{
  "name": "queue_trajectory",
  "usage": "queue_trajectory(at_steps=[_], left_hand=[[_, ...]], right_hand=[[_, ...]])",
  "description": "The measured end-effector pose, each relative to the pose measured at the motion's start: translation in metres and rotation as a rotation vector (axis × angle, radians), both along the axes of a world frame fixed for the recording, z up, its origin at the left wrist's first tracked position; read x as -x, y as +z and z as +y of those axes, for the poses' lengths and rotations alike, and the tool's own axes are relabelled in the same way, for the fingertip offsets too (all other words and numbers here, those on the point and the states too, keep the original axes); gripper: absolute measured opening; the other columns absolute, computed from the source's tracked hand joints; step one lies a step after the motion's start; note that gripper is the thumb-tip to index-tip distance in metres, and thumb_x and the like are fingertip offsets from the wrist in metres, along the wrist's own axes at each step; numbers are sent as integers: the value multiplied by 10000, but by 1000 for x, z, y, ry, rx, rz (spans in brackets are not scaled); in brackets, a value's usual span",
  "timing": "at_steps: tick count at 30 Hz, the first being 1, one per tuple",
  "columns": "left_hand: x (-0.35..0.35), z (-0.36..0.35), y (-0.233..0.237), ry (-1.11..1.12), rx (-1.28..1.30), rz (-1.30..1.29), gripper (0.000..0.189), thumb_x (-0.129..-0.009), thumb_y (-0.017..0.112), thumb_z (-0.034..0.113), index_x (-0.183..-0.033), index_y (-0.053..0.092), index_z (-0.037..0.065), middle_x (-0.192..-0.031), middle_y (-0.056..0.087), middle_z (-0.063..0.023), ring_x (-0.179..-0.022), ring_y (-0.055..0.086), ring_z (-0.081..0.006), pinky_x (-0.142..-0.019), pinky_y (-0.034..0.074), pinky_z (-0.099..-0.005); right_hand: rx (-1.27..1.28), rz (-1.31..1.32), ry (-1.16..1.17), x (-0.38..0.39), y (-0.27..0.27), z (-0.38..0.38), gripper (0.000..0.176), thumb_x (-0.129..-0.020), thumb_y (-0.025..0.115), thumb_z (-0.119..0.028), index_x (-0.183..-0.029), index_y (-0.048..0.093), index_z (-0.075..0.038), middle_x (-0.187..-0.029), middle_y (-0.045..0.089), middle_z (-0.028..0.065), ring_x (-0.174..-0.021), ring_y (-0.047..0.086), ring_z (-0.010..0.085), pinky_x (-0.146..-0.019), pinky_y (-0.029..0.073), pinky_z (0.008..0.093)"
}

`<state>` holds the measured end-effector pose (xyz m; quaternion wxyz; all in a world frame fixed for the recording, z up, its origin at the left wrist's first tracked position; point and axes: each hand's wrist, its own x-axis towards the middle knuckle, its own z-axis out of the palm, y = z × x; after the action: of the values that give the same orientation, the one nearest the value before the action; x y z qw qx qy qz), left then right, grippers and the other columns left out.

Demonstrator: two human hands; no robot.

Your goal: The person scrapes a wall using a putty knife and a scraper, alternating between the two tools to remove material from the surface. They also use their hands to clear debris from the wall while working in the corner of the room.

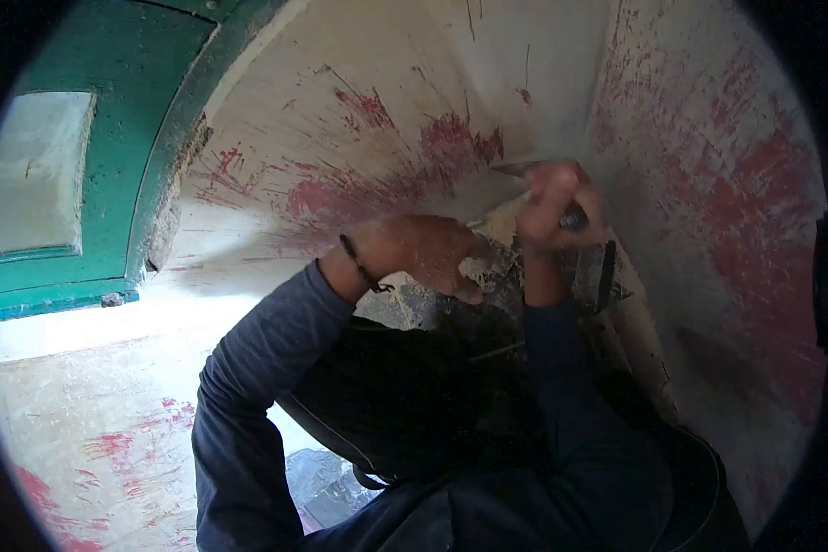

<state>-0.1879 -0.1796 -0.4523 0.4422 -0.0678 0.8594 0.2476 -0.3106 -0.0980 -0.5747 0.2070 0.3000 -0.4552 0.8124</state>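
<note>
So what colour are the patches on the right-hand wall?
Red; the patches show best in the head view.

Arms [259,327] forward; right hand [559,204] clenched, left hand [430,252] loosely curved.

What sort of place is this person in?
Probably a room under renovation: the cream walls carry scratched, patchy red paint, rough broken plaster edges a green-painted panelled door or window, and the right hand grips a grey, pointed metal blade.
</note>
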Motion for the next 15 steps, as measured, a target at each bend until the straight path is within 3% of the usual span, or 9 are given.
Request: queue_trajectory(at_steps=[9,12,15], left_hand=[[-6,-1,3,2,16,14,576,-924,678,477,-1333,593,79,-1219,652,-226,-1150,624,-409,-982,483,-495],[-5,-4,-1,8,-15,11,577,-921,678,481,-1332,594,85,-1205,655,-225,-1144,626,-407,-978,486,-496],[-1,2,9,24,24,-30,573,-918,680,479,-1328,600,87,-1211,654,-229,-1155,623,-407,-976,488,-497]], right_hand=[[255,-91,98,-5,10,-2,357,-968,618,-114,-652,492,-8,-585,595,137,-519,621,209,-466,475,323],[209,-150,52,-2,16,-7,358,-976,617,-130,-664,494,-4,-572,575,126,-513,613,210,-456,464,323],[281,-36,55,-6,16,-4,365,-980,606,-119,-652,489,-8,-580,587,135,-513,608,210,-456,463,321]])
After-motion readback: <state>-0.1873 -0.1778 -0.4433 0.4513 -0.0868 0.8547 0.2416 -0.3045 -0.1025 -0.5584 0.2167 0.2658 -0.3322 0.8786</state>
